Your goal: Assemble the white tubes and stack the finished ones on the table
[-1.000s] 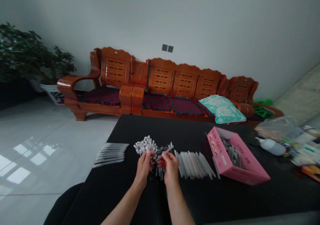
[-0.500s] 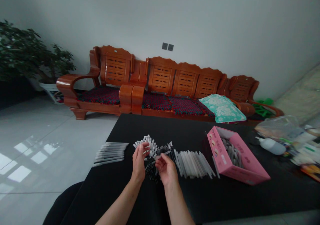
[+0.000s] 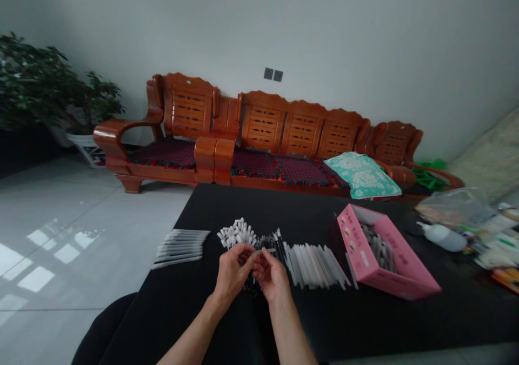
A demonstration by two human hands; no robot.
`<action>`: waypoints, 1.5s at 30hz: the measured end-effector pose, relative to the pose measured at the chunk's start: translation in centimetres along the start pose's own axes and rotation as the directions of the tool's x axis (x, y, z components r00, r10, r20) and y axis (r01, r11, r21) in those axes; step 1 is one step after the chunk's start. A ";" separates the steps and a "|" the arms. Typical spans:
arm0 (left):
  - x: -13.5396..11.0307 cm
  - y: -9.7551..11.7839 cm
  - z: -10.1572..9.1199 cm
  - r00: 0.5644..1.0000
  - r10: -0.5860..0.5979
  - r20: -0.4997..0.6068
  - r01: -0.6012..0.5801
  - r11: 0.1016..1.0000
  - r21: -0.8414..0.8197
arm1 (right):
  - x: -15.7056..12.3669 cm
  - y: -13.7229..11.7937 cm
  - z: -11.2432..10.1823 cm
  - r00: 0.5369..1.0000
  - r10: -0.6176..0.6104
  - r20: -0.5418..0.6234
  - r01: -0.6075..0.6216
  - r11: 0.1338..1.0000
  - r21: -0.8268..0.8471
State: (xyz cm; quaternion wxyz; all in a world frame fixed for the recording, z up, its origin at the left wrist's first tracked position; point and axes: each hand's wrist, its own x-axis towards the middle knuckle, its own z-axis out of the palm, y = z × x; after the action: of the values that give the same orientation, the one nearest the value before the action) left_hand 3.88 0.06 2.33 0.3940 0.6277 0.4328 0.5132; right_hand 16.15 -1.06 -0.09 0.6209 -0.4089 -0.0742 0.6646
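Note:
My right hand [image 3: 272, 278] pinches a thin, pale pen barrel [image 3: 266, 251] near the middle of the table. Close against it, my left hand [image 3: 232, 273] has its fingers closed at the barrel's left end; any small part between those fingers is hidden. Just beyond the hands lies a heap of white pen caps [image 3: 237, 231]. Dark slender pen parts [image 3: 266, 241] are bunched behind my fingers, partly covered by them. To the right, a row of translucent barrels [image 3: 315, 266] lies side by side. On the left are several whitish pens [image 3: 181, 247] in a row.
A pink box [image 3: 399, 286] holding greyish sticks stands right on the black table [image 3: 227, 200]. Farther right are a white bottle [image 3: 444, 238] and a plastic bag [image 3: 460, 205]. A wooden sofa [image 3: 263, 124] with a teal pillow [image 3: 360, 174] is behind; a potted plant [image 3: 52, 94] stands left.
My left hand has moved right and down from beside the white caps to meet my right hand, and its fingers have closed at the barrel. My right hand has barely moved.

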 end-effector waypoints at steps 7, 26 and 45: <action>1.3 -0.7 -1.7 0.990 -0.055 -0.132 0.051 0.998 -0.035 | -1.4 -0.7 -0.2 0.827 -0.551 0.107 0.479 0.593 -0.648; -0.9 -4.9 -3.6 0.955 -0.162 0.247 0.054 0.918 0.393 | 0.1 -2.9 -2.7 0.637 -0.624 0.452 0.545 -0.050 -0.837; -0.8 -2.7 -3.9 0.887 -0.381 0.262 0.461 0.682 -0.568 | -1.0 -2.1 -1.0 0.690 -0.554 0.465 0.604 0.087 -0.792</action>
State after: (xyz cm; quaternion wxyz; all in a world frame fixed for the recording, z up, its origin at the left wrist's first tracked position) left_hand -0.42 0.39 0.21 0.7096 0.3779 0.3491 0.4814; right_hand 18.26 -1.91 0.94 0.4925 -0.5982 -0.5947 0.2143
